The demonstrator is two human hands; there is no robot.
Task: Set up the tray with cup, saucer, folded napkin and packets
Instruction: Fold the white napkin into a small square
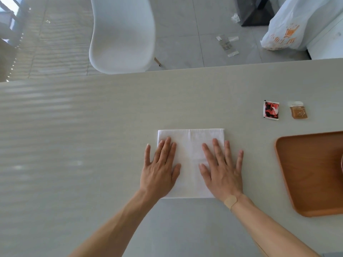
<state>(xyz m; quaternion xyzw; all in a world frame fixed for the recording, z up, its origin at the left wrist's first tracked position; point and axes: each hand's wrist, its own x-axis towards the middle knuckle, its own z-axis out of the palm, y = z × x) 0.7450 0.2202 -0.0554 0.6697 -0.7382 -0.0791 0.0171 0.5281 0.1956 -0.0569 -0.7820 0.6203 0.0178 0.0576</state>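
Note:
A white napkin (pixel 190 145) lies flat on the pale table (pixel 92 136), near the middle. My left hand (pixel 160 168) presses on its left side with straight, spread fingers. My right hand (pixel 220 170) lies flat on its right side in the same way. A red and black packet (pixel 271 110) and a brown packet (pixel 298 111) lie side by side on the table, far right of the napkin. A brown wooden tray (pixel 297 173) sits at the right edge, partly cut off by the frame. Something round shows at the tray's right border, too little of it to name.
A white moulded chair (pixel 122 34) stands beyond the table's far edge. On the grey floor behind lie scraps of wrapper (pixel 227 44) and a white plastic bag with orange print (pixel 295 26). A dark object (pixel 254 10) stands at the back.

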